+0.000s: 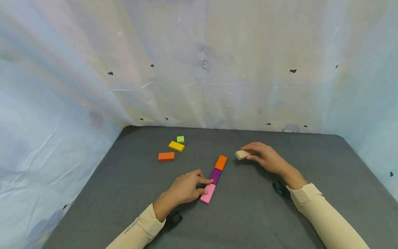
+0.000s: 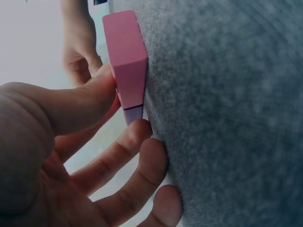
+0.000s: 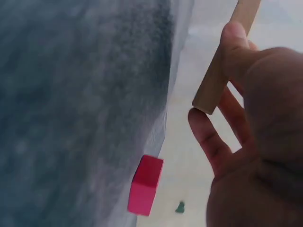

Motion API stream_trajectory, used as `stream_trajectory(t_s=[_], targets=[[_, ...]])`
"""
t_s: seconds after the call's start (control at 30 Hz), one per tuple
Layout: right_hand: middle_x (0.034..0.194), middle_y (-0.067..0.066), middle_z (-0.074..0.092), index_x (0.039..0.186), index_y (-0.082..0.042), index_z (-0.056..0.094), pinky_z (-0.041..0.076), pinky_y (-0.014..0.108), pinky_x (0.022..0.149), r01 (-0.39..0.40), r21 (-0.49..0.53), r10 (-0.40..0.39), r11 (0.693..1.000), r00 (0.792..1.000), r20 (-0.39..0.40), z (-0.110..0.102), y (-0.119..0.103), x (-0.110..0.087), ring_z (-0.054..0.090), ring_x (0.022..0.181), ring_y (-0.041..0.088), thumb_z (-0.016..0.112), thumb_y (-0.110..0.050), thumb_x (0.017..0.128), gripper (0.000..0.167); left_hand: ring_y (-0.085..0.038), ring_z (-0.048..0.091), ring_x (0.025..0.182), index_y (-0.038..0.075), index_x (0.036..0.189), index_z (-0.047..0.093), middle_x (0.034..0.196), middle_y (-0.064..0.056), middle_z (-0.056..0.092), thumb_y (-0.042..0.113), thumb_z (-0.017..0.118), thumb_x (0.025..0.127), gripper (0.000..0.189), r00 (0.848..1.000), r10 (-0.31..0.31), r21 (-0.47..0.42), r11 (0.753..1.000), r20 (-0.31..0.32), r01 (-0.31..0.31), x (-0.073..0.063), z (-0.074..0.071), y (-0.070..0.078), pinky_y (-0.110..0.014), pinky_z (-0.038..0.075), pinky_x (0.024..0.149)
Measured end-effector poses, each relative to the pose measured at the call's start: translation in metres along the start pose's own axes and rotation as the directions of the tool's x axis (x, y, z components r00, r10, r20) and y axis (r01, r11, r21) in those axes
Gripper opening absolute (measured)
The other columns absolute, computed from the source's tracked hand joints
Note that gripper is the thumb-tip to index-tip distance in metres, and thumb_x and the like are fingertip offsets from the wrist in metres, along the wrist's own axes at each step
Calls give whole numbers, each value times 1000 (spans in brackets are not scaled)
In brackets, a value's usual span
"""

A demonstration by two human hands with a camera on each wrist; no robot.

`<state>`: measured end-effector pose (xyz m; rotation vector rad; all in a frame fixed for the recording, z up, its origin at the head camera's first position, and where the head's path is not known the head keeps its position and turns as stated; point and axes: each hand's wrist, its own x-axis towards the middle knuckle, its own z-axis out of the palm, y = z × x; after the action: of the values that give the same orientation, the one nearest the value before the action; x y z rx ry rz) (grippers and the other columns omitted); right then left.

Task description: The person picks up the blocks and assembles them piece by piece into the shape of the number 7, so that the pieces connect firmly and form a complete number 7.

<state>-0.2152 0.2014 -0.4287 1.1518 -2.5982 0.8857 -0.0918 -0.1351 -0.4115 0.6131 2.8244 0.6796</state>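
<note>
Three flat blocks lie end to end on the dark table: an orange block (image 1: 221, 162) at the far end, a purple block (image 1: 216, 175) in the middle and a pink block (image 1: 208, 194) nearest. My left hand (image 1: 185, 186) rests its thumb along the pink block's left edge, with the index fingertip over the joint of pink and purple. The left wrist view shows its other fingers loosely bent beside the row. To the right of the orange end, my right hand (image 1: 264, 157) pinches a plain wooden block (image 1: 242, 154) between thumb and fingers, just over the table.
Left of the row lie a red-orange block (image 1: 166, 156), a yellow block (image 1: 176, 146) and a small green block (image 1: 180, 139). The grey table (image 1: 124, 193) ends at a pale hanging sheet (image 1: 199, 69) behind. A reddish block (image 3: 145, 185) shows low in the right wrist view.
</note>
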Motion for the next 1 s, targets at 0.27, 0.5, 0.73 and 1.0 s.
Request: stream_trajectory(t_s=[0.27,0.5,0.73,1.0], targets=[[130,10,64,129,-10,65,43,50,103,154,-65,-154,986,988,12,5,-5,16,56,124,30,68,-2,91,39,-8,45,69,35,128,67,98,10,57,30,74,90,40,1000,-18,-3,1000,22,18,1,0,1,-24,34,59],[130,17,63,126,-7,66,42,58,104,209,-81,-208,975,978,19,8,-7,26,54,127,38,68,3,89,38,-8,45,70,34,129,67,98,8,58,30,74,90,40,1000,-20,-1,1000,23,20,3,0,1,-24,34,59],[129,15,64,124,-8,67,44,53,104,225,-103,-223,969,974,35,8,-9,32,56,125,33,69,1,89,37,-9,46,70,35,129,67,99,9,58,31,74,90,40,999,-38,-1,999,20,38,2,-1,2,-25,35,59],[129,10,65,124,-10,68,45,51,105,209,-115,-203,971,977,66,10,-10,34,56,126,32,70,-1,90,35,-9,46,71,36,130,66,100,10,57,32,73,90,40,999,-42,0,999,28,42,2,-2,2,-25,35,59]])
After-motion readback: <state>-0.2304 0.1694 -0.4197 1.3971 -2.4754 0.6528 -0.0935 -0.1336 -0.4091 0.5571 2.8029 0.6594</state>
